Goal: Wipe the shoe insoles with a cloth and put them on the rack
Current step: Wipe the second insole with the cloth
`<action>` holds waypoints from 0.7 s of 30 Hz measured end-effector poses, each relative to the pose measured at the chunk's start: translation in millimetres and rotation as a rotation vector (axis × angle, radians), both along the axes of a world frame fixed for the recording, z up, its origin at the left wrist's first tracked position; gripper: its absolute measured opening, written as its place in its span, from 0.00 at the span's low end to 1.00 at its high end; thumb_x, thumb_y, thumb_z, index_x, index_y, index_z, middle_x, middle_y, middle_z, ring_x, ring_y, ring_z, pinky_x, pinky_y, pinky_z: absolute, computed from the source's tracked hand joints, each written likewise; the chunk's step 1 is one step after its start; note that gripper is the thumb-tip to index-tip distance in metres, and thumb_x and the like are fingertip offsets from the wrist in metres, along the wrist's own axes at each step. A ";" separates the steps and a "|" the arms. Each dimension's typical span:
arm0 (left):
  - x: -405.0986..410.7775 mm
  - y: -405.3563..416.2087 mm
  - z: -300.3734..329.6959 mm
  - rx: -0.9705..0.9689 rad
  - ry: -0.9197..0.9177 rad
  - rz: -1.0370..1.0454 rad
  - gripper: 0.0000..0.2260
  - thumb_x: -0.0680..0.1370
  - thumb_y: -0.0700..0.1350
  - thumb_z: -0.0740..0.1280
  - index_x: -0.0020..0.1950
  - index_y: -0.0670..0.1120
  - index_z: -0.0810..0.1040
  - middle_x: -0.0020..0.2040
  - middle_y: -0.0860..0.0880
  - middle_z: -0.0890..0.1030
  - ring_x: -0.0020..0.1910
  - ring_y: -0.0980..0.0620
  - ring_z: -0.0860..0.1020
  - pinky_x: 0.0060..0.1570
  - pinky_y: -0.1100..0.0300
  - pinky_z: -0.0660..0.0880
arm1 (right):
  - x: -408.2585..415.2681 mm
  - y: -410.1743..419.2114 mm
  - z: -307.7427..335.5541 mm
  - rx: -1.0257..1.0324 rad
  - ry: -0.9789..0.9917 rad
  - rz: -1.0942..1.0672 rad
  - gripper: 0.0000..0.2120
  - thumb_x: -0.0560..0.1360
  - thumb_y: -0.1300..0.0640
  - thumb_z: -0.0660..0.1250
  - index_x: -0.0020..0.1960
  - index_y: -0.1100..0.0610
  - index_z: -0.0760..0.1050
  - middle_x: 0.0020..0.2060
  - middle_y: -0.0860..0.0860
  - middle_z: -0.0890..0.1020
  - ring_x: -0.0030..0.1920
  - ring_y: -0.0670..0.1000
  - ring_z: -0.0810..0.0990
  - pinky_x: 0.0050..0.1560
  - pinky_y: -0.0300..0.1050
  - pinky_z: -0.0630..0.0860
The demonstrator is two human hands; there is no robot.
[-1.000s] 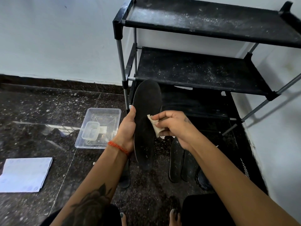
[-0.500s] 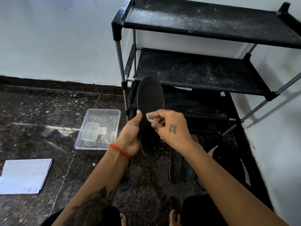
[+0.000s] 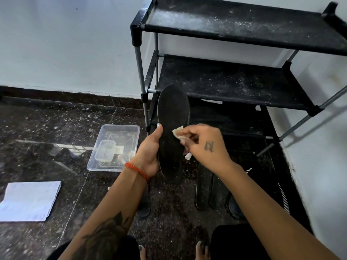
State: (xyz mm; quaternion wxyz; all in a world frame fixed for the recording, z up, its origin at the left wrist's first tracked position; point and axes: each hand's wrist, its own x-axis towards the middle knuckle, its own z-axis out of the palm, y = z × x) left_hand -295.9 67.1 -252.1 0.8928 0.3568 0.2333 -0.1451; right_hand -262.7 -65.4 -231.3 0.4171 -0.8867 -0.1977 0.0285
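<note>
The black insole (image 3: pixel 172 132) is held upright at scene centre, toe end up, in front of the rack (image 3: pixel 234 85). The left hand (image 3: pixel 150 152) grips its left edge near the heel, thumb extended along the edge, forearm rising from the near left. The right hand (image 3: pixel 202 145) comes in from the near right, back of hand up, fingers curled in a closed grip on the beige cloth (image 3: pixel 178 133), which is pressed against the insole's face. Two more insoles (image 3: pixel 210 190) lie on the floor (image 3: pixel 56 128) just behind. A clear plastic tray (image 3: pixel 116 147) sits to the left; white paper (image 3: pixel 28 200) lies at the near left.
</note>
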 end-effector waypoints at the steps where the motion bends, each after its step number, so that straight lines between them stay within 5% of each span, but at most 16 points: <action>1: -0.4 -1.0 1.1 0.008 0.001 -0.002 0.27 0.82 0.57 0.47 0.53 0.38 0.77 0.41 0.41 0.84 0.37 0.48 0.84 0.38 0.56 0.82 | -1.8 4.2 -4.7 -0.047 0.008 0.018 0.14 0.67 0.64 0.72 0.51 0.53 0.82 0.41 0.47 0.80 0.40 0.44 0.79 0.46 0.39 0.78; 5: -0.4 -2.8 2.7 0.007 0.009 0.016 0.28 0.82 0.56 0.49 0.44 0.36 0.78 0.32 0.42 0.82 0.28 0.51 0.82 0.26 0.63 0.77 | -11.5 17.4 -7.7 0.016 0.095 0.079 0.16 0.66 0.66 0.73 0.52 0.53 0.82 0.40 0.48 0.82 0.38 0.41 0.78 0.44 0.34 0.77; 8: -0.3 0.9 -0.1 0.029 0.027 0.003 0.31 0.82 0.56 0.51 0.34 0.37 0.81 0.30 0.43 0.82 0.27 0.51 0.82 0.27 0.63 0.78 | -16.5 19.8 -0.6 0.074 0.186 0.186 0.14 0.66 0.67 0.73 0.50 0.56 0.82 0.39 0.50 0.84 0.36 0.42 0.80 0.42 0.32 0.78; 12: -1.1 6.4 0.1 0.012 0.032 0.008 0.23 0.82 0.56 0.51 0.51 0.39 0.78 0.40 0.43 0.84 0.36 0.49 0.84 0.35 0.59 0.81 | -12.0 8.8 9.9 -0.071 0.263 0.369 0.13 0.66 0.67 0.73 0.48 0.55 0.83 0.40 0.48 0.84 0.37 0.40 0.79 0.41 0.27 0.75; 15: -0.8 6.7 0.0 0.020 0.018 -0.012 0.25 0.82 0.56 0.49 0.54 0.39 0.77 0.44 0.42 0.84 0.40 0.48 0.84 0.40 0.57 0.81 | -4.6 -4.1 10.3 -0.211 0.112 0.372 0.14 0.66 0.66 0.70 0.46 0.50 0.84 0.45 0.46 0.84 0.45 0.40 0.79 0.49 0.31 0.75; 21: 0.0 3.6 1.4 -0.004 -0.006 -0.014 0.27 0.82 0.57 0.48 0.53 0.38 0.77 0.42 0.41 0.84 0.38 0.47 0.84 0.36 0.55 0.81 | -3.6 3.2 1.4 0.057 0.070 0.068 0.12 0.68 0.65 0.71 0.47 0.51 0.83 0.39 0.45 0.81 0.39 0.43 0.80 0.44 0.39 0.79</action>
